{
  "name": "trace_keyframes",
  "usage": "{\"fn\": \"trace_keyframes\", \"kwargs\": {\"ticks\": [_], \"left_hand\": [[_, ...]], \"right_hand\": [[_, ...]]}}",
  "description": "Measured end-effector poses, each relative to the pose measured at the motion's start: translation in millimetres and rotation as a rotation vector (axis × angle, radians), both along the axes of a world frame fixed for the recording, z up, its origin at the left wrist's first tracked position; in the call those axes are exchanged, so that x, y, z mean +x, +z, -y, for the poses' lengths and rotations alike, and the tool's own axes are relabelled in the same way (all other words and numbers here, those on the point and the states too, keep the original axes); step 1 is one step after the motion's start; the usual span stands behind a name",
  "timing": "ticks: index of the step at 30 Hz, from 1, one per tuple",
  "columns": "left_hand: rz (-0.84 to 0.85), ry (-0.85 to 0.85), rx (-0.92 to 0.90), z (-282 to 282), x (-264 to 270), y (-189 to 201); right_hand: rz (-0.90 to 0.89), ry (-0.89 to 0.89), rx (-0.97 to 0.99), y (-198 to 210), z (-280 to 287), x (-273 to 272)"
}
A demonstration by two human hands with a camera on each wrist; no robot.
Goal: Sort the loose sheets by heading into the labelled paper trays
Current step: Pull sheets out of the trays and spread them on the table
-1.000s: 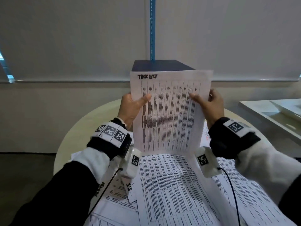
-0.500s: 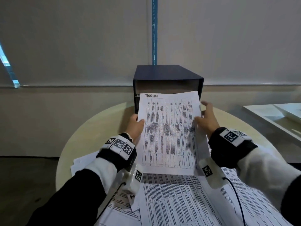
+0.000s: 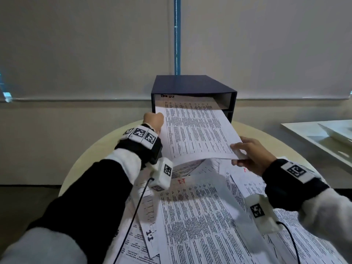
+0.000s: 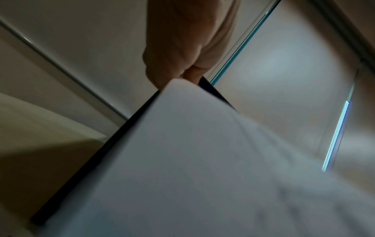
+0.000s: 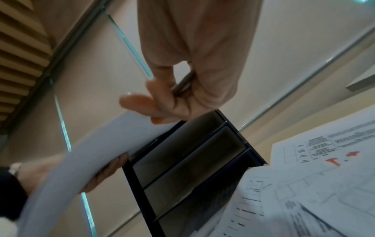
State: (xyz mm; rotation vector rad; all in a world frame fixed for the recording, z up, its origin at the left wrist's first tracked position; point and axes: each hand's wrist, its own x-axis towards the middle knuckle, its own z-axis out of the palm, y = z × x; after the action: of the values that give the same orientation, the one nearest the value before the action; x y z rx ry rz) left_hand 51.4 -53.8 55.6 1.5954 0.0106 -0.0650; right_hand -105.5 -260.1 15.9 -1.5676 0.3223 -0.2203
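I am feeding the "Task List" sheet (image 3: pixel 192 130) into the top slot of the dark paper tray unit (image 3: pixel 192 84) at twelve o'clock. My left hand (image 3: pixel 153 121) pinches its left edge; my right hand (image 3: pixel 251 155) pinches the near right corner. Its top edge is inside. Next, I judge, push it home level, then let go.

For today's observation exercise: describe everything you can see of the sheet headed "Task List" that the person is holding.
The Task List sheet is white paper printed with a dense table under a handwritten heading. It lies nearly flat, its heading end inside the top slot of the dark tray unit. The left hand holds its left edge; the right hand pinches its near right corner.
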Motion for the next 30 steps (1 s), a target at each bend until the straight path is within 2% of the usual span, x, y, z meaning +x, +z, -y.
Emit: {"fn": "trace_keyframes", "kwargs": {"ticks": [3,7,10,13,16,19,22,24,25,26,27,28,30], "left_hand": [[-0.059,-0.017,-0.028,1,6,-3],[-0.097,-0.167,0.022,-2,-6,-13],[-0.136,-0.259,-0.142,-9,-16,-13],[-0.084,-0.242,-0.236,-14,-18,-2],[0.011,-0.208,-0.205,-15,-14,11],[0.164,-0.191,0.038,-11,-6,14],[0.43,-0.091,0.516,-8,2,9],[0.54,-0.067,0.761,-5,6,6],[0.565,-0.073,0.834,-3,6,5],[0.578,-0.078,0.893,-2,8,2],[0.594,-0.076,0.948,0,8,-1],[0.61,-0.069,1.001,1,8,-3],[0.666,-0.048,1.114,4,6,-7]], "right_hand": [[0.037,0.005,0.099,6,4,6],[0.075,-0.078,0.194,21,0,32],[0.108,-0.102,0.275,35,-5,57],[0.14,-0.148,0.327,46,-10,79],[0.186,-0.196,0.378,55,-14,98],[0.206,-0.254,0.415,60,-15,111],[0.186,-0.224,0.459,63,-13,123],[0.112,-0.336,0.435,68,-11,132],[0.027,-0.418,0.254,69,-16,129],[-0.027,-0.446,-0.17,66,-18,129],[-0.031,-0.423,-0.397,64,-22,130],[-0.023,-0.377,-0.352,60,-22,131],[0.094,-0.25,0.405,59,-20,139]]}}
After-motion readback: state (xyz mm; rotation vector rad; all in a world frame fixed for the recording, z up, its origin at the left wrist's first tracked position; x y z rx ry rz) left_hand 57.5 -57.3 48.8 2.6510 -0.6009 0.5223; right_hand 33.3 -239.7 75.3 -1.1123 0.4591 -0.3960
